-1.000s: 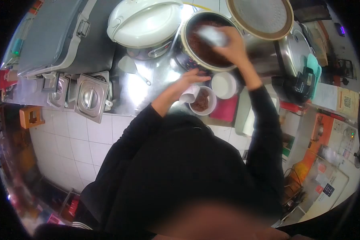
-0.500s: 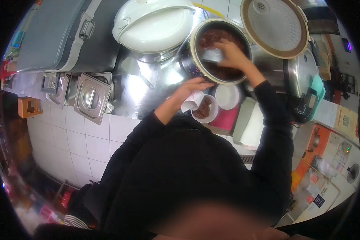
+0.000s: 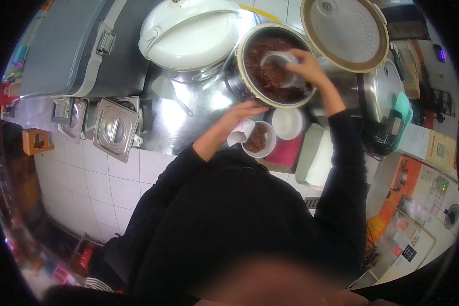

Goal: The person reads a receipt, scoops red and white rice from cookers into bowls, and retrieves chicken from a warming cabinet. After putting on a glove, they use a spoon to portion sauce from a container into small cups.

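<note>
So, closest in, two round white bowls (image 3: 272,140) sit just below the pot, centre of frame, one with a chunky reddish-brown clump inside. Left hand (image 3: 242,113) is stretched forward, palm down, fingers together by the pot's near side; can't tell if it's gripping the curled white paper (image 3: 241,131) beside it. Further up there's one cream-rimmed pot (image 3: 246,81), upper middle, holding wet, grainy reddish-brown food (image 3: 262,48). Right hand (image 3: 308,67) reaches in over the rim, bent at the wrist, pinching one see-through cup (image 3: 278,57), tilted in the food.
</note>
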